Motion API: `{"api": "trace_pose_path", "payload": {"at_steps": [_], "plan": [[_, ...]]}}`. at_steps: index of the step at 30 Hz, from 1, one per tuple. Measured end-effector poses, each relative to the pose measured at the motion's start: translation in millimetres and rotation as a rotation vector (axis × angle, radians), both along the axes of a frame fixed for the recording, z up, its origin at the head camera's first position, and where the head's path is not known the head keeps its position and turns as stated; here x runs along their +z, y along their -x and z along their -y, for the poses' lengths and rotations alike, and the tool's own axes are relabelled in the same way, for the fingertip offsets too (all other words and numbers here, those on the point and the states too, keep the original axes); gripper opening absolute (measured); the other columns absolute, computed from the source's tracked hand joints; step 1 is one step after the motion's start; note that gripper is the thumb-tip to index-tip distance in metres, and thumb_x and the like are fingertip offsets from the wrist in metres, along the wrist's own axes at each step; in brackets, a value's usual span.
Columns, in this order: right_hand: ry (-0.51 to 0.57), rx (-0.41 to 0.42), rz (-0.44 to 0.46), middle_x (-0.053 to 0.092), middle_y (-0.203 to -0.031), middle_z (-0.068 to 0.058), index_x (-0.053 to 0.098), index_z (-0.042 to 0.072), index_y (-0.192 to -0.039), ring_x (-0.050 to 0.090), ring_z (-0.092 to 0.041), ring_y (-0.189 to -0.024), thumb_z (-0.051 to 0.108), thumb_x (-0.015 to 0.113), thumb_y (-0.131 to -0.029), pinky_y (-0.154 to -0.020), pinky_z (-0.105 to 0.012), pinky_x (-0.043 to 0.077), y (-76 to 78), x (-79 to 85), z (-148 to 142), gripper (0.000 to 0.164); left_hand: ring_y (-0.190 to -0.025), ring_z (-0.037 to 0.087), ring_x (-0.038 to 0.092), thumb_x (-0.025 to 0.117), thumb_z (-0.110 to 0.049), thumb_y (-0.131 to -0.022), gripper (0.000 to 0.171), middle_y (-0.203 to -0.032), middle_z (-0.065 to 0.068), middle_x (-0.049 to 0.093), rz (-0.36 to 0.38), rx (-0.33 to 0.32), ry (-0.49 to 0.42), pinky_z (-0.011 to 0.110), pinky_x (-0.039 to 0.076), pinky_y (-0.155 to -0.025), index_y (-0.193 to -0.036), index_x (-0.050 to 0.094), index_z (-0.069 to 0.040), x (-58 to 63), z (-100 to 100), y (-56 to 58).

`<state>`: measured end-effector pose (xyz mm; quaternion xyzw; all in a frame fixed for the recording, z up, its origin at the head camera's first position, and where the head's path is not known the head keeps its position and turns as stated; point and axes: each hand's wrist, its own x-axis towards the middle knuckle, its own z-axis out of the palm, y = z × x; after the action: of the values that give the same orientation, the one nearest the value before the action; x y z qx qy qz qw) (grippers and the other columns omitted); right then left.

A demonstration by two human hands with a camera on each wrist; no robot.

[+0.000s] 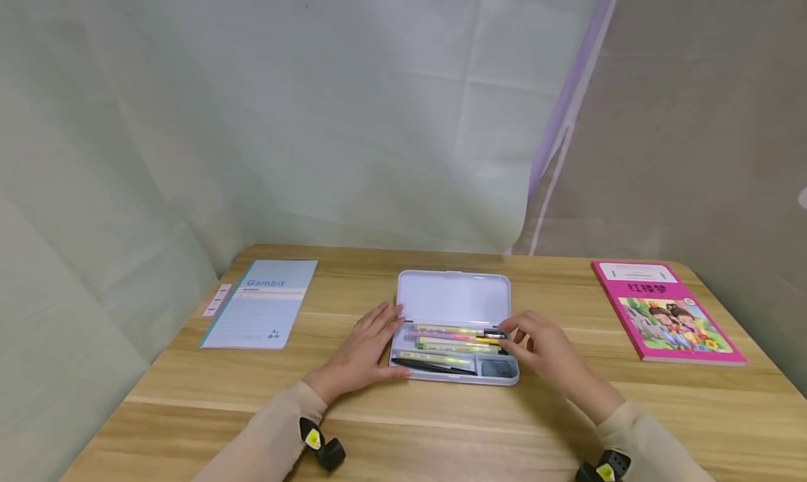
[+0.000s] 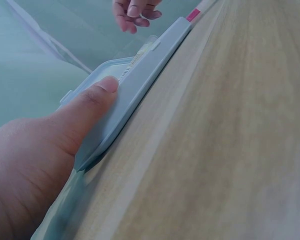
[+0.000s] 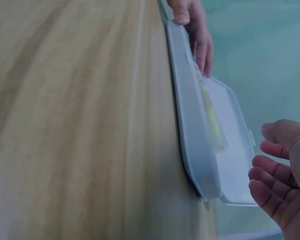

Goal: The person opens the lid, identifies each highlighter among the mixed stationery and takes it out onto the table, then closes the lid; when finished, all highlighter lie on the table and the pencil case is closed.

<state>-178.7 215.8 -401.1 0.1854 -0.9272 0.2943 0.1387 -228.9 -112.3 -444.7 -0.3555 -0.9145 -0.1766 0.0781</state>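
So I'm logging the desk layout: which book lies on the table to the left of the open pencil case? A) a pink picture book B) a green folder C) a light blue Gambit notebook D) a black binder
C: the light blue Gambit notebook lies left of the open pencil case, near the left hand; the pink picture book lies to the right.

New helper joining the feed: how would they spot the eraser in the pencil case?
Find the open white plastic pencil case mid-table, between both hands. In its tray's front right corner lies the small dark grey block eraser, the only squat item beside long pens.
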Motion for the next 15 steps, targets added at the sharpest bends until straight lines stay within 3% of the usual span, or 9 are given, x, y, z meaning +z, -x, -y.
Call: {"api": "trace_pose_path", "payload": {"at_steps": [7, 15], "plan": [[-0.015, 0.042, -0.018, 0.064, -0.09, -0.003, 0.07, 0.007, -0.098, 0.049, -0.004, -0.07, 0.008, 0.075, -0.081, -0.055, -0.018, 0.045, -1.1, -3.2, 2.6, 0.018, -0.147, 0.033, 0.022, 0.069, -0.061, -0.077, 0.091, -0.158, 0.008, 0.03, -0.013, 0.006, 0.011, 0.052, 0.025, -0.118, -0.144, 0.043, -0.006, -0.8, 0.5, 0.6], [-0.077, 0.053, 0.038, 0.062, -0.088, -0.002, 0.07, 0.009, -0.098, 0.05, -0.006, -0.07, 0.011, 0.075, -0.081, -0.057, -0.017, 0.044, -1.3, -3.0, 5.1, 0.017, -0.147, 0.033, 0.022, 0.068, -0.062, -0.077, 0.09, -0.158, 0.007, 0.03, -0.007, 0.014, 0.023, 0.052, 0.024, -0.118, -0.144, 0.043, -0.007, -1.3, -0.1, 1.2]]}}
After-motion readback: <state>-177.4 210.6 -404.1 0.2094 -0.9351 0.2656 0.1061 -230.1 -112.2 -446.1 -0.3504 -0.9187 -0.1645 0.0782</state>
